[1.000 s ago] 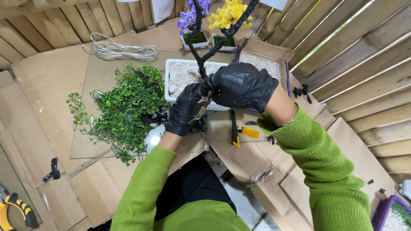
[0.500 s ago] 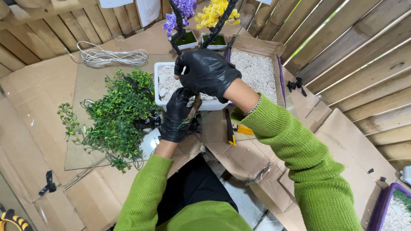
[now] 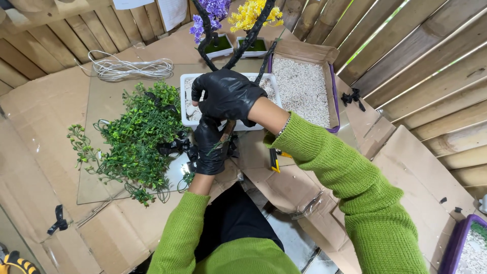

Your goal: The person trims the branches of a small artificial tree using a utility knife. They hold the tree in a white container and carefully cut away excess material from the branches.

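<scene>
Over the cardboard-covered surface (image 3: 56, 106) we have both black-gloved hands bunched at the near edge of the white planter (image 3: 188, 121). Our right hand (image 3: 227, 94) lies over the planter's middle, its fingers curled shut around the base of the dark artificial trunk (image 3: 238, 48). That trunk forks and runs away from us to the far side, topped by purple blossoms (image 3: 213, 11) and yellow blossoms (image 3: 251, 14). Our left hand (image 3: 209, 147) sits just nearer, directly below the right and touching it, fingers closed on a thin brownish stem (image 3: 227, 131) that slants up and to the far right, toward the right palm.

So the stem's long axis points from the left fingers into the trunk base, and the left hand is the nearer one to it. The right hand covers the spot where stem and trunk would meet, so we cannot tell whether they touch.

Left of the hands a heap of green plastic foliage (image 3: 137, 134) is spread out, with a coil of white wire (image 3: 129, 67) beyond it. Right of the planter stands a purple-edged tray of white gravel (image 3: 303, 86). A yellow and black cutter (image 3: 274, 160) lies near, partly hidden under our right sleeve.
</scene>
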